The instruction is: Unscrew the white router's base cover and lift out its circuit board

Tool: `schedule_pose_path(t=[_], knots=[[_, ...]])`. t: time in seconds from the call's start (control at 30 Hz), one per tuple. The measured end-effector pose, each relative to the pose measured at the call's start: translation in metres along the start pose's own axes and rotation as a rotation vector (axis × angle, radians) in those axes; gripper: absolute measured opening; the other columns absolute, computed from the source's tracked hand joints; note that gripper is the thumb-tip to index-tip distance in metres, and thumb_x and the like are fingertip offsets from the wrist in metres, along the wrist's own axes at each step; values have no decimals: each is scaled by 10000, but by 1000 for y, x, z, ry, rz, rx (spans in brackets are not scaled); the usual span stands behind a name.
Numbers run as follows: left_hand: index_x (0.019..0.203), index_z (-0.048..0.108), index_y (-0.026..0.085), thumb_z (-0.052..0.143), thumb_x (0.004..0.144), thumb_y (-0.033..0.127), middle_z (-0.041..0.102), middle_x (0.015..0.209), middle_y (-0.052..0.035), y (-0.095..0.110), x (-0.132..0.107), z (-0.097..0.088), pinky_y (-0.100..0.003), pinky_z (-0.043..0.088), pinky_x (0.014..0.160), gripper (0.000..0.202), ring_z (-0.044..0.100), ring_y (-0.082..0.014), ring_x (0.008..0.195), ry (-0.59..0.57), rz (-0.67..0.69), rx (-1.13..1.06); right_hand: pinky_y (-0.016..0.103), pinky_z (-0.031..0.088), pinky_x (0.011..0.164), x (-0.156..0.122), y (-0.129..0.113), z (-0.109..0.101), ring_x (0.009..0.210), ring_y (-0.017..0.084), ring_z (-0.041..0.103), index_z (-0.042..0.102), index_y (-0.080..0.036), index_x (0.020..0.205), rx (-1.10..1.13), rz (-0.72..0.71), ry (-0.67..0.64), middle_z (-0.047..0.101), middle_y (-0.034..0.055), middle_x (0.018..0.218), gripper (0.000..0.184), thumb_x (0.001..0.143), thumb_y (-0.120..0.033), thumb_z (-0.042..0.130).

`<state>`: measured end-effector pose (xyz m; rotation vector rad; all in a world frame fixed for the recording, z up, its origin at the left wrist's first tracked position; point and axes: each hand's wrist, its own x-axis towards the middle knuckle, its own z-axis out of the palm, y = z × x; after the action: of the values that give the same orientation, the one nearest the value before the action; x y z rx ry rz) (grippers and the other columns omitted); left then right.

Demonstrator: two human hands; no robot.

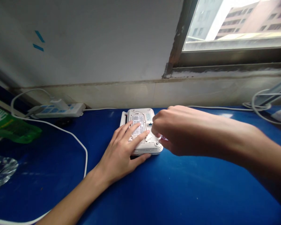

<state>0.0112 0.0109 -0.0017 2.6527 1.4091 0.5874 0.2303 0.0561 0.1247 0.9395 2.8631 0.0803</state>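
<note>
A white, perforated device like a router (152,145) lies flat on the blue table (192,190), its printed label (136,120) and small round feet facing up. My left hand (121,143) rests across its left part and front edge, fingers spread, thumb along the front. Over the right side of the device, my right hand (172,129) is closed, knuckles up. A small pale, purplish bit shows between its fingers; most of what it holds is hidden. Close to those fingers, a small dark-blue spot shows on the casing.
A white power strip (78,109) with a plugged-in adapter (59,104) stands by the wall at left. Its white cable (71,133) curves over the table. Green (21,131) and clear (2,172) bottles lie at far left. Coiled cable (256,104) sits at right, below a window.
</note>
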Motion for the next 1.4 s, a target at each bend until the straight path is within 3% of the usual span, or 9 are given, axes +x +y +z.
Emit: schedule_pose_path(t=[0.2,0.4,0.5,0.57,0.63,0.8,1.07,1.23,1.4], knots=[[1647,422,291,738,975,420,377,1730,-98,-18,-4,-9,-586,328,1287,753,298,-347,1616,-99,71,-78,243,336,535,-1,-3,-2,675,145,644,712,-208,965,153,-50,148,732,50,936,172,839,-100,667],[1593,495,424,769,911,597,202,1791,-104,-23,-7,-8,-723,207,1273,755,115,-444,1644,-69,-37,-57,221,452,614,-15,2,31,673,141,673,612,-209,1248,420,24,407,758,13,871,330,937,-195,720],[1611,461,431,763,931,556,156,1802,-87,-25,-8,-6,-631,309,1278,755,167,-411,1642,-114,-68,-149,237,520,617,-20,1,59,678,164,711,592,-176,1262,471,55,666,771,36,873,448,889,-260,826],[1605,470,435,775,930,525,150,1804,-69,-27,-9,-5,-594,322,1284,746,191,-395,1639,-128,-58,-182,256,570,663,-21,-1,76,655,156,710,635,-191,1195,437,-1,950,784,50,908,395,884,-304,849],[1590,489,445,784,926,516,161,1803,-51,-26,-10,-5,-576,322,1288,730,223,-384,1632,-120,-38,-187,273,599,715,-22,-4,88,703,167,730,650,-193,1252,415,-31,1038,798,62,948,434,880,-287,853],[1585,499,446,790,921,512,189,1795,-36,-17,-13,-5,-566,346,1278,728,261,-383,1619,-77,-11,-160,299,620,848,-26,-14,95,937,189,778,668,-211,1310,547,-36,1033,811,89,1131,375,963,-71,686],[1582,510,427,824,894,488,221,1778,-69,-4,-17,-5,-566,393,1251,759,283,-391,1604,-55,11,-112,324,606,725,-40,-16,95,860,191,703,742,-262,1215,679,54,1073,727,47,1014,400,852,-138,857],[1582,520,404,835,884,482,283,1759,-81,3,-18,-3,-569,427,1231,771,332,-396,1584,-20,16,-91,356,600,951,-42,-21,91,1107,207,732,698,-266,1382,680,6,1030,766,79,1239,473,974,-29,649],[1584,517,403,826,888,506,284,1757,-97,3,-18,-3,-566,435,1226,769,339,-389,1582,-18,27,-63,355,611,824,-42,-26,93,939,195,734,752,-289,1278,783,52,1061,773,46,1069,436,914,-50,756]])
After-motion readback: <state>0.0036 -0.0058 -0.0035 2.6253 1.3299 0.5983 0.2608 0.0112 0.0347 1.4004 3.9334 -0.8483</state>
